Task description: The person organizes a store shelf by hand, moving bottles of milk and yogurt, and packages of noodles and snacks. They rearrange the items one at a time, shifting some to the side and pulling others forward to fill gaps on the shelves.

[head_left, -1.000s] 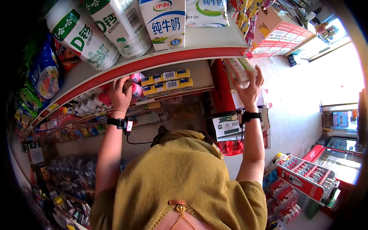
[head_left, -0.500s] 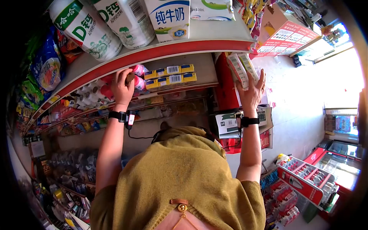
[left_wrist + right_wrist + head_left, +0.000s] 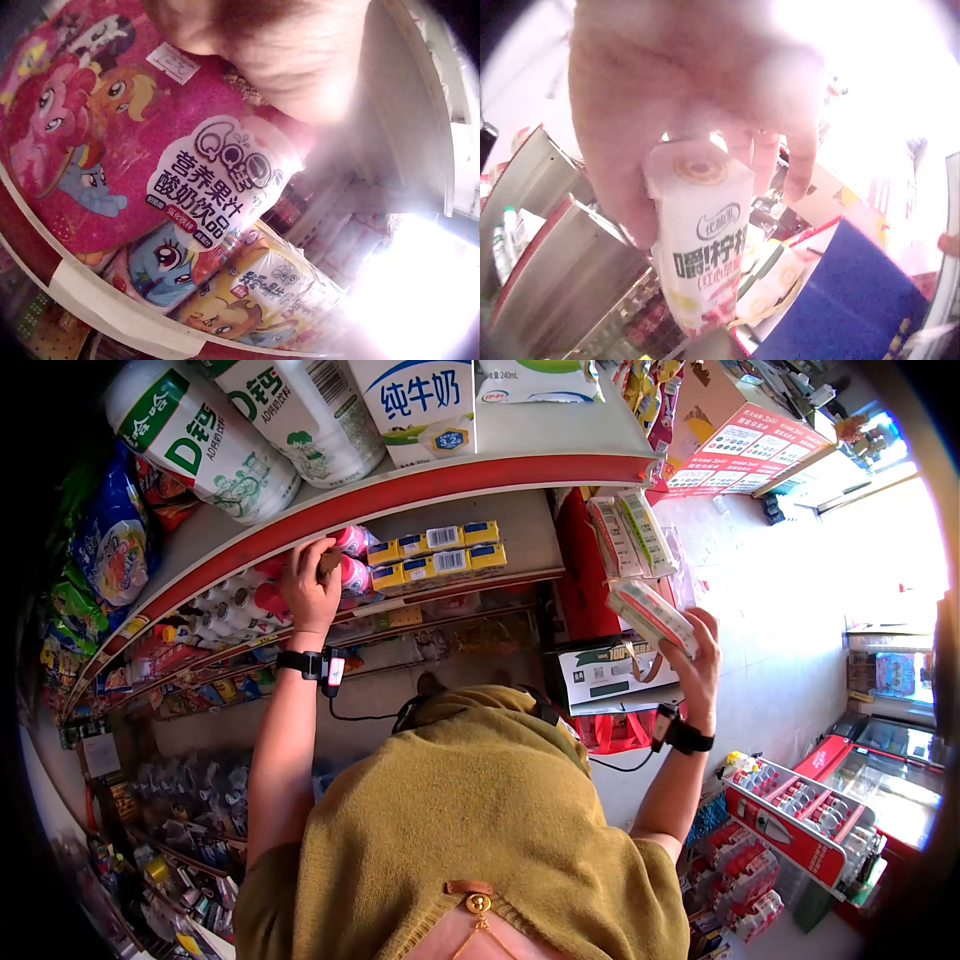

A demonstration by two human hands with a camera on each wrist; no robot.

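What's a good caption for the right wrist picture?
A right hand grips a white rectangular carton with dark green lettering.

Right hand (image 3: 697, 90) grips a white carton (image 3: 697, 277) near its top, thumb one side, fingers the other; dark lettering up front, round emblem on top. Beyond it I see more pale cartons (image 3: 784, 274) beside a blue panel (image 3: 847, 300) (box side? can't tell). Grey shelves (image 3: 559, 262) at left, green-capped bottles (image 3: 508, 236) near them. Upper right: glare.

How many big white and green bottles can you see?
2: the left bottle, and the right bottle between it and the milk carton. Others may be hidden.
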